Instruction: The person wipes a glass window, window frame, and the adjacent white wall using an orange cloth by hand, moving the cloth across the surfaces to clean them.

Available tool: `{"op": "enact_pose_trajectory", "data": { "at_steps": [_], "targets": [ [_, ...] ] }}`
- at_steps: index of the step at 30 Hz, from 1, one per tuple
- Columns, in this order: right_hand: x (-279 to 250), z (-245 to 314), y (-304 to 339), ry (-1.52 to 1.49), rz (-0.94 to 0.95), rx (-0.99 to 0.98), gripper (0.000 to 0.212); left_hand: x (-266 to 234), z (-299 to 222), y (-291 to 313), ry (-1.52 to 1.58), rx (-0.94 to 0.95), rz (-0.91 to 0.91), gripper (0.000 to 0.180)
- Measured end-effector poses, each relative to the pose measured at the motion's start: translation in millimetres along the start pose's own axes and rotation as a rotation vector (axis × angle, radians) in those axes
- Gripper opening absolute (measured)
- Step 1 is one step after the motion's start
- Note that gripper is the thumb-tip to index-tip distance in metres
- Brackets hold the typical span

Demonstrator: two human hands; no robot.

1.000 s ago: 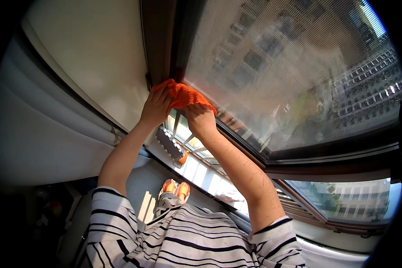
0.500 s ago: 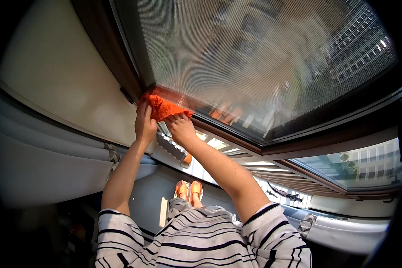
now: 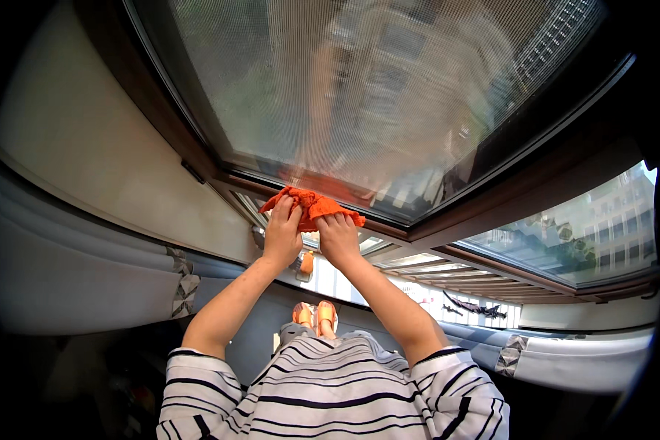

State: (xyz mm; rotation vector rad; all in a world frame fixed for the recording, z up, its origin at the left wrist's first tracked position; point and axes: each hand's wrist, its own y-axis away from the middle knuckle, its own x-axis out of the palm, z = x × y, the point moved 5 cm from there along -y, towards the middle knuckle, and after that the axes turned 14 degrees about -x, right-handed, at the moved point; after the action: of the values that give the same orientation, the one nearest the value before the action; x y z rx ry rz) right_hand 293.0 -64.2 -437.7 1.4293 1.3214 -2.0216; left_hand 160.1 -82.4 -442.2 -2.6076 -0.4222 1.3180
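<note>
An orange cloth is bunched against the lower edge of a large window pane, near its brown frame. My left hand grips the cloth's left part, fingers curled into it. Beside it, my right hand holds the right part, with its fingertips pressed on the fabric. Both arms reach forward, and the hands are a short gap apart. In the glass the cloth shows as a red-orange reflection.
A second window is at the right, above slatted woodwork. Pale curtains with patterned bands hang at the left, and another curtain at the right. My feet in orange footwear stand below. An orange-topped object sits under my hands.
Both hands have slid the orange cloth rightward along the window's lower edge, out of the left corner. The view has also shifted.
</note>
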Motion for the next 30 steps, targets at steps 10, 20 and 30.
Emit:
{"op": "enact_pose_trajectory", "data": {
  "at_steps": [10, 20, 30],
  "targets": [
    [-46, -31, 90, 0.023, 0.047, 0.331, 0.038, 47, -91, 25, -0.091, 0.217, 0.15, 0.048],
    [-79, -41, 138, -0.038, -0.108, 0.591, 0.039, 83, -155, 37, -0.069, 0.33, 0.27, 0.057],
    [-83, -36, 109, 0.001, -0.239, 0.617, 0.022, 72, -131, 25, -0.173, 0.559, 0.169, 0.042]
  ]
}}
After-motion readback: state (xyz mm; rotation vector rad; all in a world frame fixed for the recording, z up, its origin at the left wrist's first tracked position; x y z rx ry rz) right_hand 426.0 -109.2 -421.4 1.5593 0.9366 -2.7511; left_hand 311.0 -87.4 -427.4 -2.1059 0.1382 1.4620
